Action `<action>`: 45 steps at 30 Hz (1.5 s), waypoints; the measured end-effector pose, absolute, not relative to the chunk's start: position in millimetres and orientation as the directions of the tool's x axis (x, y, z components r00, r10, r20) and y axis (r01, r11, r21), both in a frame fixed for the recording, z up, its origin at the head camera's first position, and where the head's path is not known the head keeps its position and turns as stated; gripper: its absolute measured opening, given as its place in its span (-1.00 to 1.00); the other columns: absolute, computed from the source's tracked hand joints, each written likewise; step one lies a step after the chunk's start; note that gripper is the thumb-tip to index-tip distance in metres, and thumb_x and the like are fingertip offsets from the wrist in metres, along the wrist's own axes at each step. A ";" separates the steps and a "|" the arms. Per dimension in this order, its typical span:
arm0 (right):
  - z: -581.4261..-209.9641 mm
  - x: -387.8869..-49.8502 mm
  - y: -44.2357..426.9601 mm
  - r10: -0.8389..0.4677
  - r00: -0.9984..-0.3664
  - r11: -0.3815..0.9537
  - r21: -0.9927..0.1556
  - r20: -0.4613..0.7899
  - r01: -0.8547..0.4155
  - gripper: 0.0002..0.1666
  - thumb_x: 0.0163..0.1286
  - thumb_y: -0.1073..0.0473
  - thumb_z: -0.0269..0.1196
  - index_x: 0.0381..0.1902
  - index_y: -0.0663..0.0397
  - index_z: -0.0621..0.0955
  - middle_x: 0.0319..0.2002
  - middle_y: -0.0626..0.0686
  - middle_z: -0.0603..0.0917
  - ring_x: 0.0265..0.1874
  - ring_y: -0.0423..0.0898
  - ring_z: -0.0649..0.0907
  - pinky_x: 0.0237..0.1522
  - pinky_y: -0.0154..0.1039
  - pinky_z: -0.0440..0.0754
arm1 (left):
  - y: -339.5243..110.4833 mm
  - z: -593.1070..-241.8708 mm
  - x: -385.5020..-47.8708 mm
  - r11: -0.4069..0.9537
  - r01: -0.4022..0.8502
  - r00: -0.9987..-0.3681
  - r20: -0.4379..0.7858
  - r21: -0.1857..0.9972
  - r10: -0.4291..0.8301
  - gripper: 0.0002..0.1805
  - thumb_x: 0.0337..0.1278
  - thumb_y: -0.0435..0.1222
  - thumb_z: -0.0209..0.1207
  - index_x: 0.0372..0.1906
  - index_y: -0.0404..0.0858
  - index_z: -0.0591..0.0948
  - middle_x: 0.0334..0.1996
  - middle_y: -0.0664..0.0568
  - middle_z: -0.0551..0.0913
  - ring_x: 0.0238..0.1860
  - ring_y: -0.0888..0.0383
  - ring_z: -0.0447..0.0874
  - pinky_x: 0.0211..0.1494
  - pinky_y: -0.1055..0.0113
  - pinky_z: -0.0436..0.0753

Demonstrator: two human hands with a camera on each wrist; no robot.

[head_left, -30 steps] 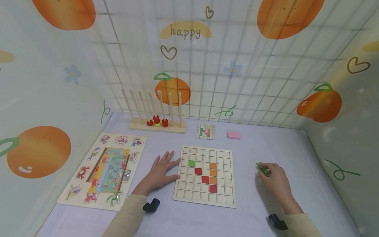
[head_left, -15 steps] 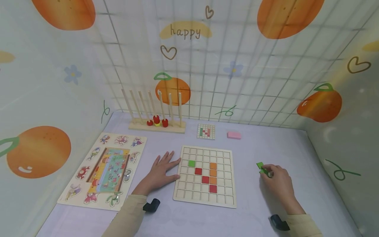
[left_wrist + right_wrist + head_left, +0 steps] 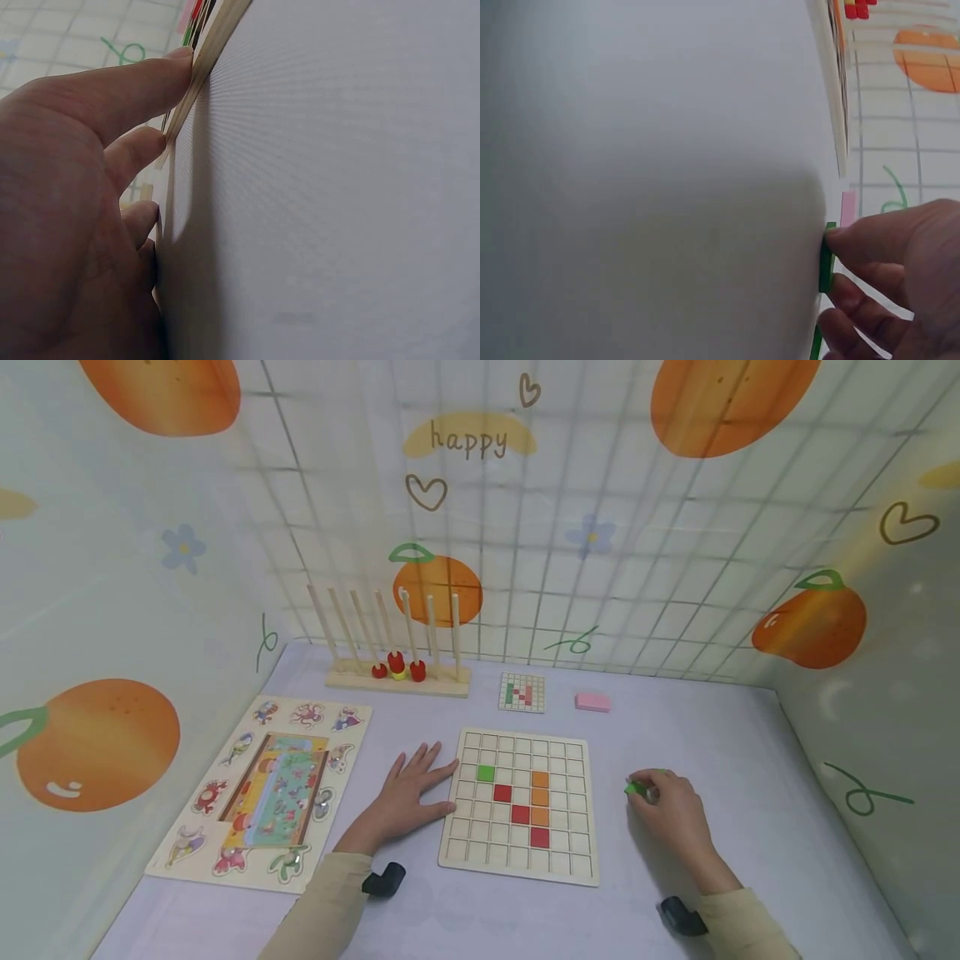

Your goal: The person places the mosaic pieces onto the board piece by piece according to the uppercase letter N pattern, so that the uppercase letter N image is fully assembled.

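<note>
A wooden grid board (image 3: pixel 480 852) lies mid-table, bearing one green tile (image 3: pixel 486 773), several red tiles (image 3: pixel 540 837) and three orange tiles (image 3: pixel 540 798). At its left edge my left hand (image 3: pixel 405 797) rests with fingers spread, thumb and fingertip touching the rim; the left wrist view shows them against the board's side (image 3: pixel 217 41). To the right of the board, my right hand (image 3: pixel 675 814) pinches a green tile (image 3: pixel 636 787). In the right wrist view the thumb presses on that tile (image 3: pixel 826 259), and a second green piece (image 3: pixel 816 343) shows below, by the other fingers.
A small pattern card (image 3: pixel 522 693) and a pink block (image 3: pixel 592 702) lie behind the board. At the back left stands a peg rack (image 3: pixel 397 683) with red and yellow beads. A sea-animal puzzle (image 3: pixel 337 727) lies on the left.
My right hand has moved left toward the board with the green tile, after a slight shift to the right. The left hand and the tiles on the board have not moved.
</note>
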State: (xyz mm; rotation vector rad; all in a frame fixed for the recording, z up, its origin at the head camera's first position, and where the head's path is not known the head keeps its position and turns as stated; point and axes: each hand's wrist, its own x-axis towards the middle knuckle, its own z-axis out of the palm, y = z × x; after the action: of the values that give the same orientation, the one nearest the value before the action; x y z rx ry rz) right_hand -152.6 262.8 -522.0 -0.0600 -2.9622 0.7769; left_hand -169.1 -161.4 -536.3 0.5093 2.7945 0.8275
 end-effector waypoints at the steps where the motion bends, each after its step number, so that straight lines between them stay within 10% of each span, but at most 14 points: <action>1: -522.5 -154.2 259.5 0.059 -0.997 0.870 -0.493 0.059 0.023 -0.63 0.33 0.23 0.34 0.06 0.27 0.67 -0.06 0.25 0.68 -0.05 0.20 0.58 -0.06 0.17 0.57 | -161.5 -535.9 -168.7 0.786 0.270 -0.924 -0.079 0.556 0.373 -0.22 0.24 0.12 0.29 0.53 0.09 0.36 0.64 0.03 -0.02 0.65 0.02 -0.28 0.63 -0.06 -0.35; 45: -520.4 -159.2 247.3 0.020 -0.999 0.841 -0.541 0.036 -0.003 -0.68 0.42 0.18 0.31 0.11 0.01 0.69 -0.14 0.20 0.76 -0.15 0.10 0.72 -0.19 0.06 0.70 | -163.1 -540.2 -169.8 0.784 0.281 -0.924 -0.063 0.554 0.376 -0.21 0.23 0.14 0.30 0.53 0.10 0.36 0.64 0.04 -0.01 0.65 0.03 -0.27 0.63 -0.05 -0.34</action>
State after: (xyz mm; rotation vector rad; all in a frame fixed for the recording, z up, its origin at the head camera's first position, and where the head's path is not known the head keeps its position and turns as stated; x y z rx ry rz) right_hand -159.2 247.3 -520.4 -0.0132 -2.9756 0.8740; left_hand -169.8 -163.1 -540.2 0.5211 2.8042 0.8306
